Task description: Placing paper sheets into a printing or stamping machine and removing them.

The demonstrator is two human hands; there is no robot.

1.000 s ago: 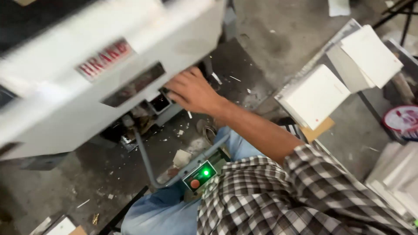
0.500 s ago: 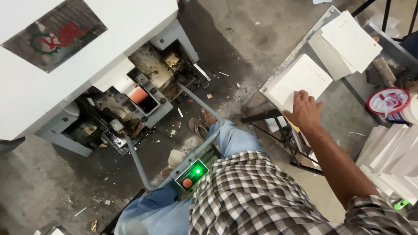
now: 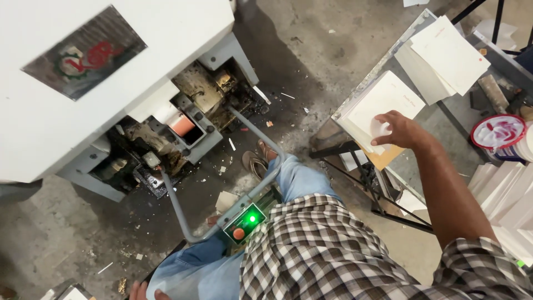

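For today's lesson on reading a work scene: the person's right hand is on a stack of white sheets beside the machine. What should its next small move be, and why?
Probably close the fingers and lift the top sheet off the stack of white sheets. The right hand rests on the stack's near edge, fingers curled over it, but nothing is raised yet. The machine lies across the person's body to the left.

White machine, control box and scattered paper on a workshop floor

A large white machine (image 3: 83,83) fills the upper left, its grimy open works showing an orange part (image 3: 182,125); a grey bent tube (image 3: 222,178) runs from it to a small control box (image 3: 245,221) with a lit green lamp and a red button. Paper scraps litter the concrete floor (image 3: 311,50). A round red-and-white lid (image 3: 498,132) sits at the right edge, above a leaning row of white sheets (image 3: 499,194)
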